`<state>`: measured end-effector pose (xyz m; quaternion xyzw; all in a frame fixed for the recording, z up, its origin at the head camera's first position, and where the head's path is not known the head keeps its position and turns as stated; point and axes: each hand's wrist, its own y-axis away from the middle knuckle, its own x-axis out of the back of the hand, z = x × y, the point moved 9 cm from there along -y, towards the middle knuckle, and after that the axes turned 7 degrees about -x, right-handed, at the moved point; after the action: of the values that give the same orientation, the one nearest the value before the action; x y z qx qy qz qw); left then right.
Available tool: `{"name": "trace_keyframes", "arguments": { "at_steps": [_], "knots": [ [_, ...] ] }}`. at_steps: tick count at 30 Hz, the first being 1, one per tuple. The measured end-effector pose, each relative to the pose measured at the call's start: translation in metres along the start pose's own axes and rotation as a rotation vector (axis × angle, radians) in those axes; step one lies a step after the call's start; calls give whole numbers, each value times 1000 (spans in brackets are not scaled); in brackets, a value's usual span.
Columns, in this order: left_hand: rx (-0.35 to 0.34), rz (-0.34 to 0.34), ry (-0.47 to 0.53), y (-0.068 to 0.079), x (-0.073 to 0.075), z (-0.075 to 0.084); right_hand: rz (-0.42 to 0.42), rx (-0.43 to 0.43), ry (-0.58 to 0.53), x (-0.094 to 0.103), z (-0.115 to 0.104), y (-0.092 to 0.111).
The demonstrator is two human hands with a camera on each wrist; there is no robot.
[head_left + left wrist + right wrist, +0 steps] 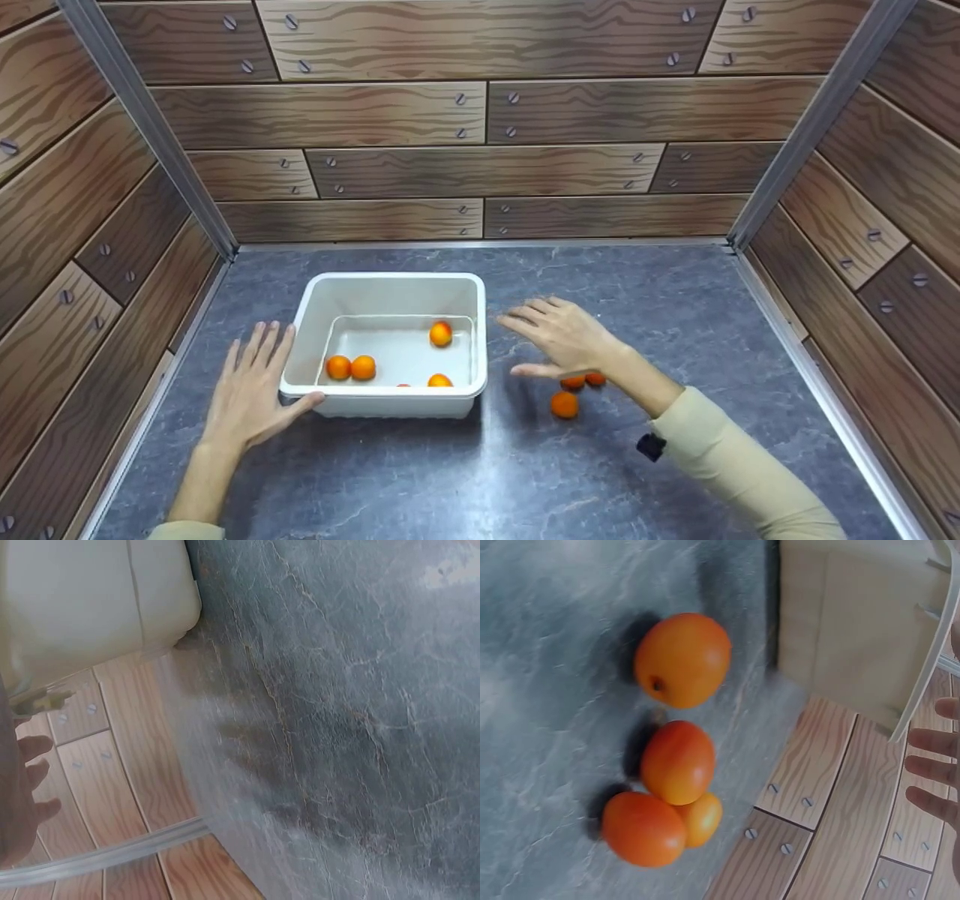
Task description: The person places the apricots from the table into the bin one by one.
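Observation:
A white plastic bin (382, 406) stands on the tabletop with several small round orange fruits (441, 334) scattered on its floor. Beside its left wall is my left hand (251, 394), fingers straight, the thumb reaching over the front left corner of the rim; whether it touches cannot be told. To the right of the bin, my right hand (566, 337) hovers with outstretched fingers and nothing in it. Below and behind that hand, several more orange fruits (682, 660) lie loose on the table, some touching each other. The hand and forearm partly cover them in the head view.
The grey marbled tabletop (360, 480) is bounded by wood-patterned walls (480, 165) at the back and both sides. Metal edging (802, 382) runs along the joins. A small black piece (651, 447) sits at the right sleeve.

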<state>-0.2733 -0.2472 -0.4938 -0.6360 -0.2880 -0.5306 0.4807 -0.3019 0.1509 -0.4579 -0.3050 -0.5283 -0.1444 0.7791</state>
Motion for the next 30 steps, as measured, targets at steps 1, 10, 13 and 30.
{"name": "trace_keyframes", "arguments": {
  "at_steps": [1, 10, 13, 30],
  "knots": [
    [-1, 1, 0, 0, 0, 0, -11, -2, 5, -2, 0, 2],
    [0, 7, 6, 0, 1, 1, -66, 15, 48, -16, -3, 19],
    [2, 16, 7, 1, 1, 0, -44, 33, 55, -19, -4, 25],
    [9, -5, 13, 0, 0, -1, -79, 80, 118, -50, -9, 70]
  ]
}}
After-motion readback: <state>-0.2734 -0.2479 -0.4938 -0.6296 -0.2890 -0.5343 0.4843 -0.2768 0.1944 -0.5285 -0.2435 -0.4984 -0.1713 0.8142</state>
